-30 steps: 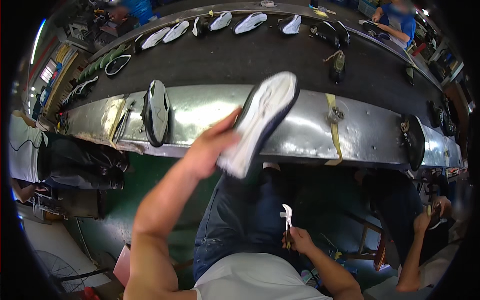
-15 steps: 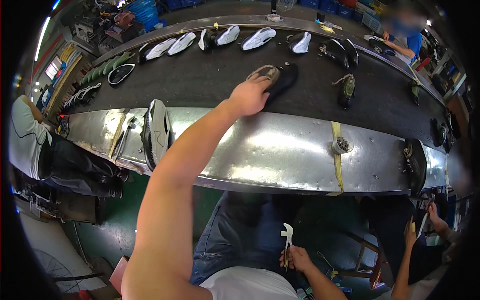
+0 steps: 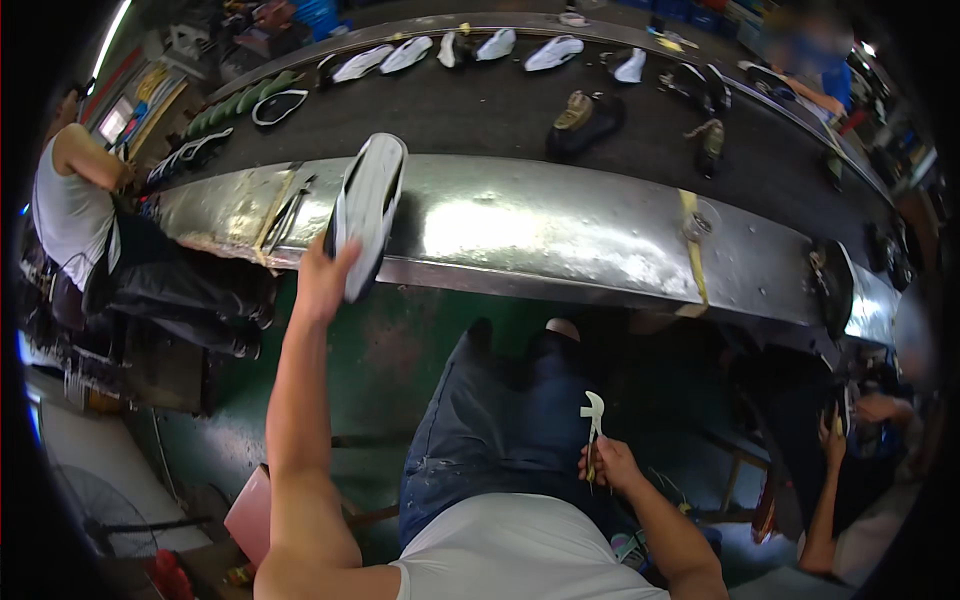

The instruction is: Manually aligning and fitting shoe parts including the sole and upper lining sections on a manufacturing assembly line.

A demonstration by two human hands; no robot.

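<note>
My left hand (image 3: 328, 278) is closed on the near end of a white and black shoe (image 3: 373, 190) at the metal ledge's front edge. The shoe's pale face is turned up and its far end reaches over the ledge. Over my lap, my right hand (image 3: 612, 463) grips the handles of lasting pincers (image 3: 594, 412), their curved metal head pointing up. Beyond the ledge, a black shoe with a brown-green top (image 3: 585, 122) lies on the dark belt.
A shiny metal ledge (image 3: 560, 205) borders the dark belt (image 3: 450, 115). A row of white shoes (image 3: 407, 54) lines its far side. Tools (image 3: 292, 212) lie left; a small tub (image 3: 698, 226) and black shoe (image 3: 830, 285) are right. Co-workers sit left (image 3: 85, 200) and right (image 3: 840, 470).
My left hand has left the brown-green shoe on the belt, come back toward me and taken hold of the white and black shoe. The pincers stay in my right hand.
</note>
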